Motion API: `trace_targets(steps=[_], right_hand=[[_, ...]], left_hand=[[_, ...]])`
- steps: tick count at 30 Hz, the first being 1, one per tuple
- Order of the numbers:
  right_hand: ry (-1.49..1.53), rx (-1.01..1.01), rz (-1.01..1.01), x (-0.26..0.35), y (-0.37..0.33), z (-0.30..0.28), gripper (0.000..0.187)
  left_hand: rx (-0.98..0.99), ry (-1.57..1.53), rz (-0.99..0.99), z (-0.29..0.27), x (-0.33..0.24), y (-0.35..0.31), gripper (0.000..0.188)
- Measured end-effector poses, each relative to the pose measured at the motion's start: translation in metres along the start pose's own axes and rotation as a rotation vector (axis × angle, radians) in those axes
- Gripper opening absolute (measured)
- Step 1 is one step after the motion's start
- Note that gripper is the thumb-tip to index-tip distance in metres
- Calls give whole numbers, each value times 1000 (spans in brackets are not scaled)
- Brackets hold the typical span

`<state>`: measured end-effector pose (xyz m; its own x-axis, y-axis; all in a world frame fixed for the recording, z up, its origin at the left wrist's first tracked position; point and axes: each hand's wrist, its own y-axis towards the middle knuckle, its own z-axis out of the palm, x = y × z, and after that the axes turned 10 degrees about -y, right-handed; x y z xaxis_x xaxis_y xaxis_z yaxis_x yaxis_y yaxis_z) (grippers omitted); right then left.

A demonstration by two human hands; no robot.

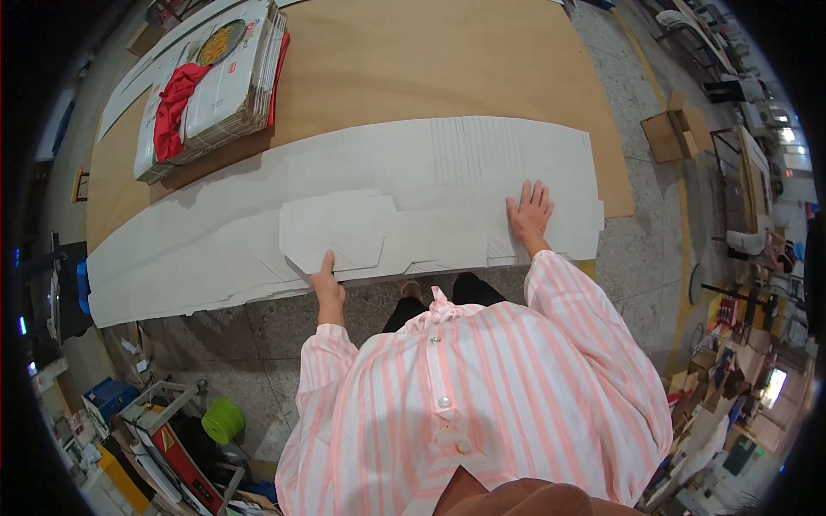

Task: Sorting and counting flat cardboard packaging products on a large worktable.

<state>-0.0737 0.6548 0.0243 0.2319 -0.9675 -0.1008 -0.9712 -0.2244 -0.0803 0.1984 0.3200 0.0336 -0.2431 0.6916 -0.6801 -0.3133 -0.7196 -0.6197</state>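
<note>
White cardboard sheet (pixel 551 155) lies along the near edge of the brown-topped table (pixel 430 64), stretching from the left edge to just short of the right edge. A smaller white piece (pixel 335 222) with angled corners appears to lie on it, left of the middle.

The right hand (pixel 530 217) is spread open, palm down on the sheet's right part; it grips nothing and probably serves to keep the board flat. The left hand (pixel 328 284) is at the near edge, one digit reaching up over the small piece's lower corner, perhaps to steady that corner. Whether the other fingers pinch it from below cannot be told, since they are out of sight.

Toward the table's far left corner, a stack of flat cartons (pixel 225 101) carries a red cloth (pixel 176 112) and a round dish (pixel 234 35), likely set there to leave the near edge free for the sheet.

The sheet hides most of the table's near edge, its pale layers are hard to separate, and the table's far edge is cut off above.
</note>
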Motion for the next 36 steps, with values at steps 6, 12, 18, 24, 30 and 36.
trace_targets(steps=[6, 12, 18, 24, 30, 36], right_hand=[[-13, -4, 11, -4, 1, 0, 68], [-38, 8, -24, 5, 3, 7, 68], [-82, -20, -10, -6, 4, 8, 67], [-85, -48, -41, -8, 2, 9, 66], [-48, -32, -59, -9, 5, 12, 66], [-87, -17, -43, -5, 5, 6, 68]], left_hand=[[-48, 746, 192, 10, 7, -9, 32], [-16, 213, 255, -1, -1, -8, 33], [-62, 445, 57, -28, -5, 4, 39], [-45, 918, 801, -7, -33, -15, 25], [76, 1412, 959, 26, -12, 3, 22], [94, 1109, 705, 18, -9, 26, 19]])
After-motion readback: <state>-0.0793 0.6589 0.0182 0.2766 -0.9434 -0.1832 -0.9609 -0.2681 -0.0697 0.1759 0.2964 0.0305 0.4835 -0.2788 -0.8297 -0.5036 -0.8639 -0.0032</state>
